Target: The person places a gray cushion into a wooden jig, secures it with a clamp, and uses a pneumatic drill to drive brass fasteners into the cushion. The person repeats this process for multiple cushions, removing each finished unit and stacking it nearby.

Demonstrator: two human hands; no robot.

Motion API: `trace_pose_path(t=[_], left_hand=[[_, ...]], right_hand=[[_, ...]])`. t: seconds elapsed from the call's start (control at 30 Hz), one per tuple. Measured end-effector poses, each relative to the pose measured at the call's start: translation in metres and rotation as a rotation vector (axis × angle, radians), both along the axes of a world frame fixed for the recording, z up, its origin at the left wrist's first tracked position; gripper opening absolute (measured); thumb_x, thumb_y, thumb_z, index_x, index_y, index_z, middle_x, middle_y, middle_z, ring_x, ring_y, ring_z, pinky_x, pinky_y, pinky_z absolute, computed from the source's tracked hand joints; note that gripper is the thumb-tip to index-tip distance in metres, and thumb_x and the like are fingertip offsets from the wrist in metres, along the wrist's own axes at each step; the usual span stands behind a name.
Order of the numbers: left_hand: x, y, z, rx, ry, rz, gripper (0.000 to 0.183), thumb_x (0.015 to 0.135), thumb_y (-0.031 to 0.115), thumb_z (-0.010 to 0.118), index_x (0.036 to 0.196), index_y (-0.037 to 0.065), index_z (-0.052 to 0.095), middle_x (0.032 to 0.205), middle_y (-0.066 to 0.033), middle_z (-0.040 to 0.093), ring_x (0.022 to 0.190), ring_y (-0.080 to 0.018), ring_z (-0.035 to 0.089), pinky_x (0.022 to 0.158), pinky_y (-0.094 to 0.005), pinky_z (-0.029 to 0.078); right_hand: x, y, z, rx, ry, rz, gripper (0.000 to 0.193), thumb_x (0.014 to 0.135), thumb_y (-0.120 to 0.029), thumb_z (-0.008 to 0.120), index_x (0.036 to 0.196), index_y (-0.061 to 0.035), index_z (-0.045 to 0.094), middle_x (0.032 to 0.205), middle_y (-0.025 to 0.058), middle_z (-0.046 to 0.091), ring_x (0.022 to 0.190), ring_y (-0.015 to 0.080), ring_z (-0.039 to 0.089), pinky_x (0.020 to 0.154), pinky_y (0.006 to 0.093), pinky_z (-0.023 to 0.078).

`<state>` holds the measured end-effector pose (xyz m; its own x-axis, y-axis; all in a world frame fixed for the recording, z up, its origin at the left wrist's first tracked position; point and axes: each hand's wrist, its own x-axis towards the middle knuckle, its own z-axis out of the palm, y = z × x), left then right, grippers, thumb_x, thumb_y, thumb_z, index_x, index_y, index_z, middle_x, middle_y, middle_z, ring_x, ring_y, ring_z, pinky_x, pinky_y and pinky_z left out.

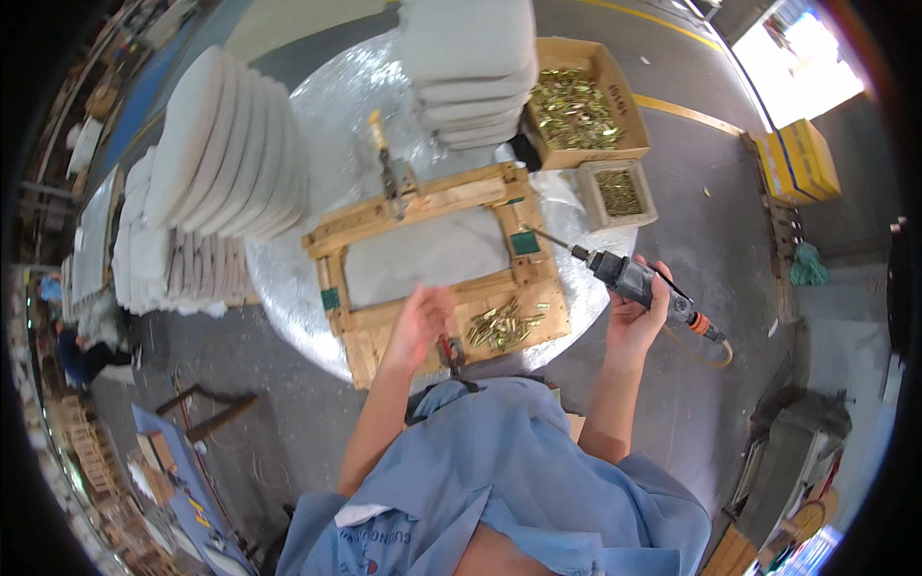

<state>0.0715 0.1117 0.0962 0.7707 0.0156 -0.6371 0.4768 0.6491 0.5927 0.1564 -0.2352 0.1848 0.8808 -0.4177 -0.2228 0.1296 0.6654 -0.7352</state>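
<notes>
My right hand [634, 312] is wrapped round a pneumatic screwdriver [629, 278]. The tool's long bit points left toward the right side of a wooden jig [413, 219], near a green patch [525, 243]. A grey padded panel [432, 254] lies framed inside the jig. Above the jig's near rail is my left hand [423, 322], its fingers smeared by motion. Just right of it, a pile of brass-coloured metal pieces [504, 326] rests on the jig's board. A red-handled clamp [448, 353] sits at the near edge, and a yellow-handled clamp [387, 163] at the far rail.
The jig stands on a round, film-wrapped table [317, 96]. Stacks of grey padded panels rise at the left [216, 144] and far side [471, 58]. Right of them are a cardboard box [629, 120] of brass pieces and a smaller box [591, 197] of small fasteners. A hose trails from the screwdriver.
</notes>
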Motion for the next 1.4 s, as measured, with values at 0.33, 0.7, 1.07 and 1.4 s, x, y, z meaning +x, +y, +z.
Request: trace_pose_path(t=[0.33, 0.7, 1.07, 1.4], left_hand=[[0.006, -0.008, 0.039, 0.667, -0.198, -0.353, 0.034, 0.108, 0.035, 0.069, 0.090, 0.007, 0.071, 0.074, 0.0019, 0.066, 0.063, -0.0094, 0.060, 0.058, -0.0284, 0.050], [-0.079, 0.065, -0.038, -0.518, -0.343, 0.508, 0.063, 0.113, 0.058, 0.045, 0.126, 0.002, 0.069, 0.114, -0.0143, 0.075, 0.101, -0.0280, 0.070, 0.091, -0.0416, 0.056], [-0.087, 0.030, 0.011, -0.507, -0.368, 0.442, 0.099, 0.107, 0.078, 0.026, 0.160, -0.003, 0.047, 0.157, -0.0258, 0.056, 0.146, -0.0393, 0.054, 0.122, -0.0533, 0.043], [-0.092, 0.029, -0.016, -0.328, -0.242, 0.422, 0.067, 0.113, 0.060, 0.044, 0.137, 0.000, 0.064, 0.131, -0.0178, 0.072, 0.125, -0.0333, 0.067, 0.110, -0.0487, 0.054]], right_hand=[[-0.065, 0.059, -0.004, -0.114, 0.041, 0.531, 0.045, 0.101, -0.018, 0.065, 0.144, -0.0112, 0.053, 0.130, 0.0179, 0.071, 0.110, 0.0270, 0.074, 0.092, 0.0408, 0.064], [-0.102, 0.091, -0.008, -0.077, 0.025, 0.661, 0.044, 0.101, -0.012, 0.064, 0.143, -0.0102, 0.051, 0.135, 0.0198, 0.066, 0.121, 0.0257, 0.068, 0.105, 0.0428, 0.058], [-0.109, 0.116, -0.005, -0.153, -0.046, 0.642, 0.047, 0.098, -0.005, 0.066, 0.142, -0.0076, 0.051, 0.134, 0.0212, 0.067, 0.124, 0.0264, 0.066, 0.109, 0.0421, 0.055], [-0.112, 0.114, 0.004, -0.179, -0.025, 0.613, 0.047, 0.098, -0.005, 0.065, 0.142, -0.0067, 0.051, 0.134, 0.0226, 0.067, 0.123, 0.0267, 0.066, 0.110, 0.0421, 0.053]])
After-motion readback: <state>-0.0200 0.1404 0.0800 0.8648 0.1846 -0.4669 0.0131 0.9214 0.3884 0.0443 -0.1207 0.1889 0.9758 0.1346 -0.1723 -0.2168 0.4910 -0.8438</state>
